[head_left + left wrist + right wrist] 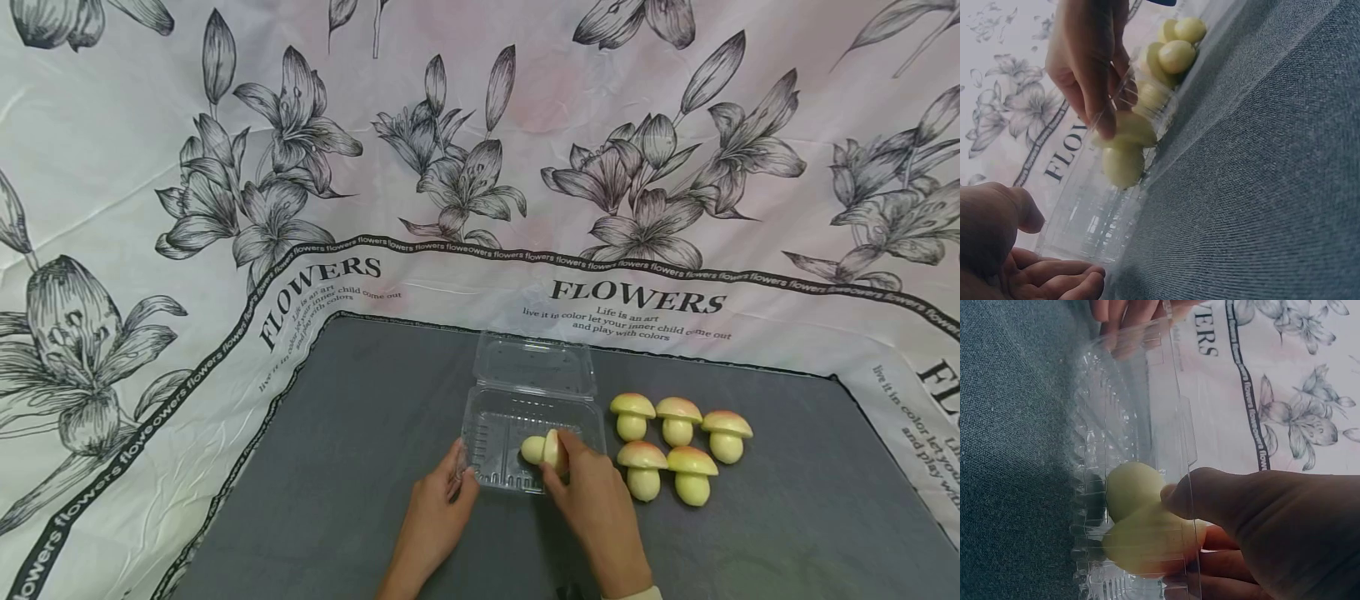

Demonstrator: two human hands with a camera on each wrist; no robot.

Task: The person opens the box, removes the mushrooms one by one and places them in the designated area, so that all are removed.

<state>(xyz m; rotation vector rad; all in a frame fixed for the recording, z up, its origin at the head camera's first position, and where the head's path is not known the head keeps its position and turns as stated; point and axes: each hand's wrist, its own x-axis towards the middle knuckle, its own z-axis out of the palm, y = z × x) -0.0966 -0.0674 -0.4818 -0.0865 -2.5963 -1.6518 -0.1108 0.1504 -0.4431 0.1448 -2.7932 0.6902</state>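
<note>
A clear plastic clamshell box (487, 477) lies on the grey cloth with its lid (534, 367) folded back, away from the person. Inside its right half, my right hand (600, 500) holds a model mushroom (533, 450) by the cap between thumb and fingers. The mushroom (1135, 490) lies tipped sideways, its rounded pale stem toward the left. At the box's near-left corner, my left hand (442, 508) holds the wall, thumb (1030, 215) and curled fingers (1063, 278) on either side of the edge.
To the right of the box stand several more yellow-green mushrooms (643, 471) with reddish caps, in two loose rows. Behind the grey cloth (360, 400) rises a white flower-printed sheet (465, 283) with black lettering.
</note>
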